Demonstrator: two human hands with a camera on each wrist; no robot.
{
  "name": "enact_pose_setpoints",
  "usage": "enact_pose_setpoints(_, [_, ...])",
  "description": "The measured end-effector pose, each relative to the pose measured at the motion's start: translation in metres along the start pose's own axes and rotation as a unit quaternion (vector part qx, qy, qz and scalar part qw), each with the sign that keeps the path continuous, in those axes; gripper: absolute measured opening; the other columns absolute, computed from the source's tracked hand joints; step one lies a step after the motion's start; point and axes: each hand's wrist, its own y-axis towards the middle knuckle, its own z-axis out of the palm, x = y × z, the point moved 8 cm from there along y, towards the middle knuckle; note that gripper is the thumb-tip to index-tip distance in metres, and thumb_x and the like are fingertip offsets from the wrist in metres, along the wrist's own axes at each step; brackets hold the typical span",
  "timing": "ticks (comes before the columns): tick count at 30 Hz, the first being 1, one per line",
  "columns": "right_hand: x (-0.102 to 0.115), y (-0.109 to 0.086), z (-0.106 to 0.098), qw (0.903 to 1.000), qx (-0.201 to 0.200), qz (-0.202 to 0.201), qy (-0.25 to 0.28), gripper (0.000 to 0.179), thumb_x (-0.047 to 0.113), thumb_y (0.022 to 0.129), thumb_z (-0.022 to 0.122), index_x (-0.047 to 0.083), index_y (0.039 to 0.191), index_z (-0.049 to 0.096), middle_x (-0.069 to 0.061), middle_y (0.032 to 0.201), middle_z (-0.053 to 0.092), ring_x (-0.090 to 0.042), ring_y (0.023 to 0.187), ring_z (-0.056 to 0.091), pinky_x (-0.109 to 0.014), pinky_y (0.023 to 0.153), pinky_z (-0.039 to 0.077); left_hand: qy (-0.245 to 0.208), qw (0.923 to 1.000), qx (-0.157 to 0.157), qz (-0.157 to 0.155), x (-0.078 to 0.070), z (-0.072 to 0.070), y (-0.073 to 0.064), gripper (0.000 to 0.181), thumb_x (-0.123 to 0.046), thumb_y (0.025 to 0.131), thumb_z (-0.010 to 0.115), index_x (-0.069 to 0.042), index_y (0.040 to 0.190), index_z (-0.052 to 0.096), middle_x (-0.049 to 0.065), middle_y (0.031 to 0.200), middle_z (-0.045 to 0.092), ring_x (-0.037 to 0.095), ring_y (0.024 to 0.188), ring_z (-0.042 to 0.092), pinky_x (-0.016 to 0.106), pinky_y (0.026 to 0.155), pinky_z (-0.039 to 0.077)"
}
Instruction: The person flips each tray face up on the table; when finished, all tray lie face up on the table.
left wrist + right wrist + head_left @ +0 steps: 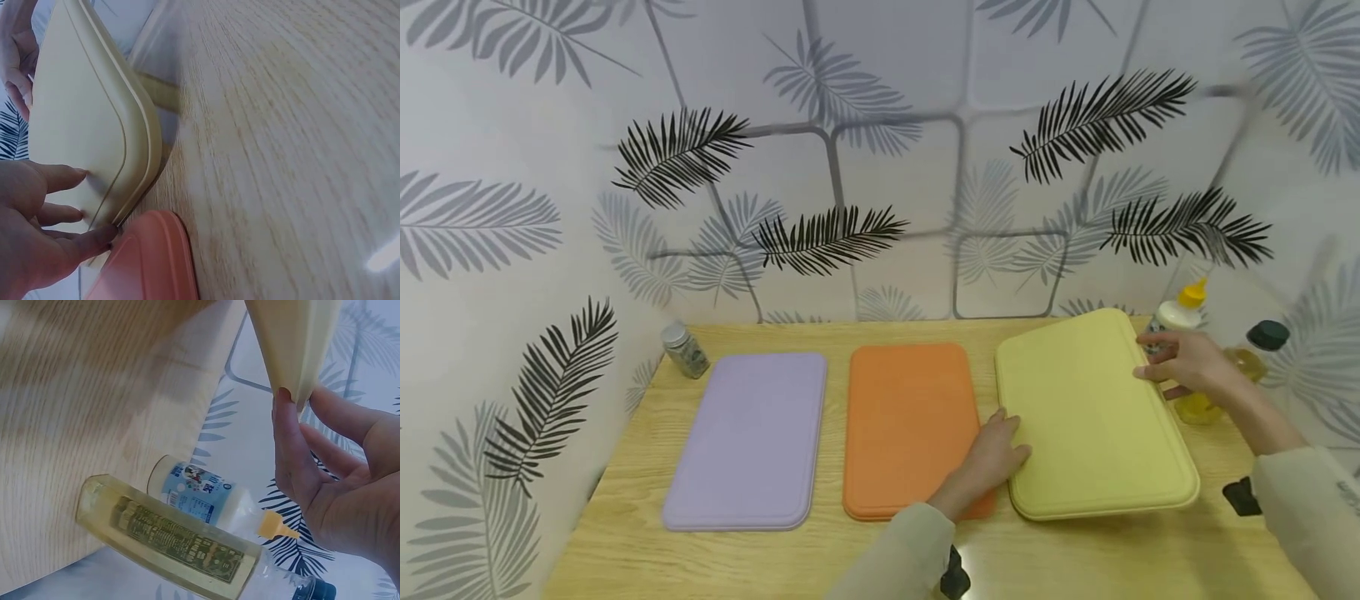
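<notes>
A yellow cutting board (1086, 417) is tilted, its right side raised off the table and its left side low beside an orange cutting board (910, 425). My right hand (1187, 364) pinches the raised right edge between thumb and fingers, as the right wrist view shows up close. At the low left edge, my left hand (992, 450) holds the yellow board, with some fingertips on its face and one at the rim. The left forearm passes over the orange board's lower right corner. What lies under the yellow board is hidden.
A purple cutting board (747, 442) lies flat at the left, with a small grey-capped jar (685, 350) behind it. Behind my right hand stand a white bottle with a yellow nozzle (200, 494) and an oil bottle (169, 540). A leaf-patterned wall (880, 283) borders the wooden table.
</notes>
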Motion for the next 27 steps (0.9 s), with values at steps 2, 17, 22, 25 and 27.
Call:
enact_pose_setpoints(2, [0.001,-0.001,-0.002,1.0000,0.000,0.002,0.001,0.070,0.017,0.090,0.069,-0.014,0.141,0.032,-0.033,0.115,0.052,-0.018,0.082,0.065,-0.038,0.065,0.060,-0.002,1.0000,0.001,0.003,-0.002,0.001,-0.001,0.049,-0.020,0.093,0.061,-0.001,0.137,0.051,0.017,0.148,0.039,0.027,0.137,0.038,0.033,0.109,0.037])
enact_pose_setpoints(17, [0.013,-0.007,-0.010,0.9999,-0.012,-0.001,0.000,0.071,0.023,0.089,0.071,-0.011,0.141,0.036,-0.031,0.115,0.054,-0.019,0.081,0.065,-0.038,0.064,0.060,-0.073,0.9972,0.014,0.004,-0.016,0.011,-0.030,0.064,-0.041,0.093,0.061,-0.008,0.144,0.043,0.014,0.154,0.031,0.030,0.138,0.035,0.041,0.110,0.037])
enact_pose_setpoints(22, [0.021,-0.005,-0.013,0.9996,-0.024,0.004,0.010,0.069,0.021,0.089,0.071,-0.010,0.140,0.037,-0.026,0.113,0.053,-0.016,0.079,0.062,-0.039,0.064,0.060,-0.081,0.9964,0.016,0.022,-0.027,0.018,-0.044,0.084,-0.054,0.084,0.061,-0.018,0.152,0.027,0.012,0.159,0.016,0.035,0.139,0.031,0.045,0.107,0.040])
enact_pose_setpoints(25, [0.025,-0.005,-0.013,0.9996,-0.022,0.007,0.017,0.069,0.021,0.089,0.071,-0.009,0.141,0.037,-0.025,0.113,0.053,-0.015,0.078,0.062,-0.039,0.065,0.060,-0.049,0.9978,0.015,0.042,-0.032,0.021,-0.050,0.091,-0.059,0.079,0.062,-0.020,0.153,0.026,0.010,0.160,0.015,0.035,0.140,0.030,0.043,0.106,0.040])
enact_pose_setpoints(27, [0.026,-0.005,-0.014,0.9995,-0.023,0.008,0.020,0.068,0.020,0.089,0.070,-0.009,0.141,0.037,-0.024,0.113,0.053,-0.014,0.078,0.062,-0.039,0.065,0.060,-0.026,0.9979,0.014,0.058,-0.036,0.023,-0.053,0.093,-0.060,0.077,0.064,-0.021,0.153,0.026,0.008,0.159,0.015,0.035,0.139,0.030,0.044,0.106,0.041])
